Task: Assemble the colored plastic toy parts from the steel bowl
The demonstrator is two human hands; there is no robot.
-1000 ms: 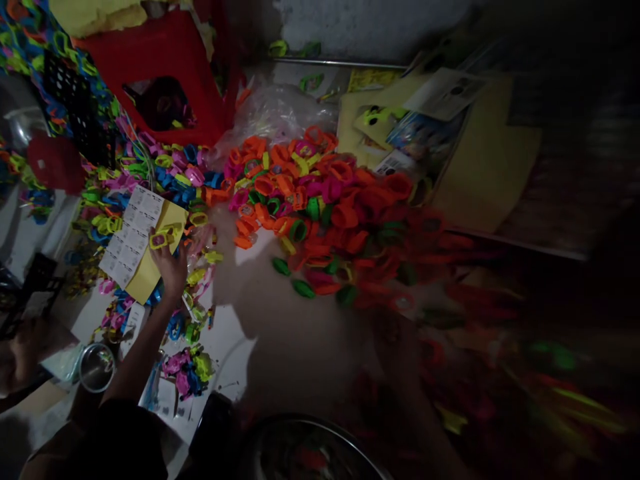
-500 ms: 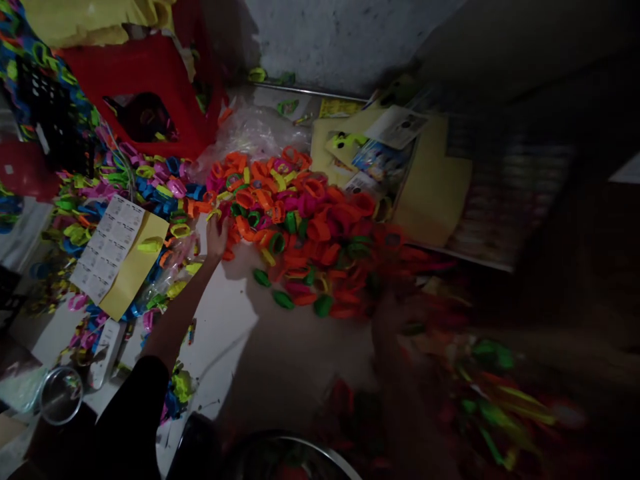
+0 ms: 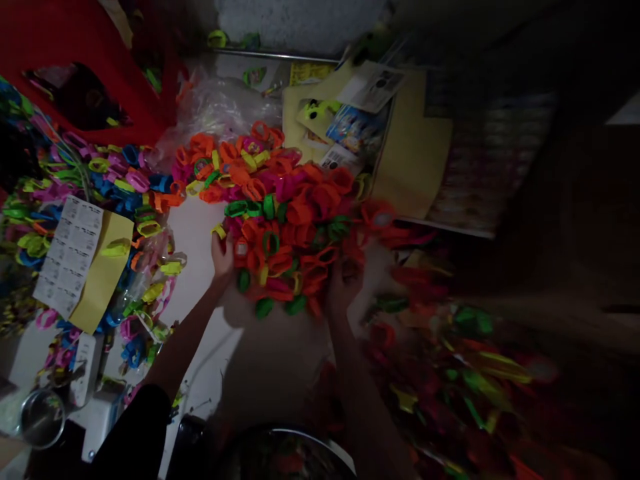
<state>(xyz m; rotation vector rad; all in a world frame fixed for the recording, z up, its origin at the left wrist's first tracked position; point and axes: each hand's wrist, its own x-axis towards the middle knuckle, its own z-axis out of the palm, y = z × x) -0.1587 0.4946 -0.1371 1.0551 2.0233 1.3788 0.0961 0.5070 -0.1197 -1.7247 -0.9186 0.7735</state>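
Note:
A big heap of bright plastic rings (image 3: pixel 280 207), mostly orange, pink and green, lies on the pale floor ahead of me. My left hand (image 3: pixel 221 253) rests against the heap's left edge, fingers curled near a yellow ring (image 3: pixel 219 231). My right hand (image 3: pixel 345 280) is pressed into the heap's near right side, in shadow; its fingers are buried among the rings. Both forearms reach forward from the bottom of the view.
A second spread of mixed rings (image 3: pixel 100 180) lies at the left, with a yellow card and printed sheet (image 3: pixel 83 260) on top. A red plastic stool (image 3: pixel 75 60) stands behind it. Cardboard and printed packets (image 3: pixel 380 127) lie at the back. A metal bowl (image 3: pixel 295 453) sits near me, a small tin (image 3: pixel 43 417) at lower left.
My left hand left the yellow card, swung right and came to the near left edge of the orange heap. My right hand came into view at the heap's right side. The view shifted right.

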